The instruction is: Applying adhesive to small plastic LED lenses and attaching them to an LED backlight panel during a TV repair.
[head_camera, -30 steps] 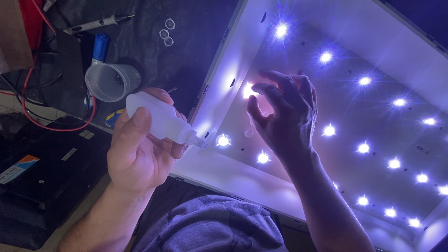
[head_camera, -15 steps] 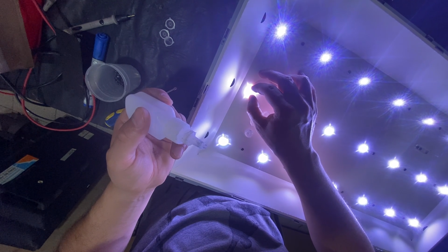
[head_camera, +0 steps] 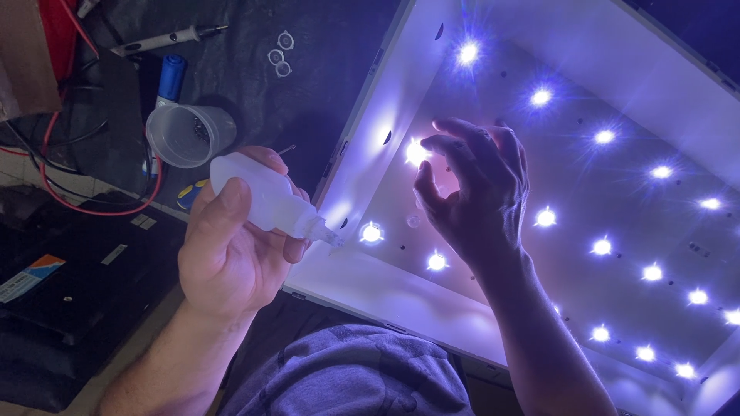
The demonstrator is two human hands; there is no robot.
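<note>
Head view, looking down. Left hand (head_camera: 231,246) sits at about 8 o'clock from frame centre, fingers and thumb wrapped closed around a small white squeeze bottle (head_camera: 266,199); bottle lies tilted, nozzle pointing toward 4 o'clock, tip just over the near-left edge of the white backlight panel (head_camera: 401,285). Right hand (head_camera: 478,192) hovers over the panel near centre, fingers curled in loosely, thumb and forefinger drawn close together beside a lit LED (head_camera: 417,152) at its 10 o'clock; cannot tell whether anything is pinched between them. Panel fills the right half of frame, rows of bright white-blue LED points running from 12 o'clock down toward 4 o'clock; one lit LED (head_camera: 371,233) sits just past the bottle's nozzle. At 10 o'clock from the left hand, a clear plastic cup (head_camera: 189,132) stands on the dark bench mat (head_camera: 324,69), a blue-capped marker (head_camera: 171,77) just behind it. Further toward 11 o'clock, a grey pen-shaped tool (head_camera: 166,40) and a few small clear lens caps (head_camera: 279,58). Red wire (head_camera: 92,208) loops at 9 o'clock. Grey-blue shirt (head_camera: 347,377) at 6 o'clock.
</note>
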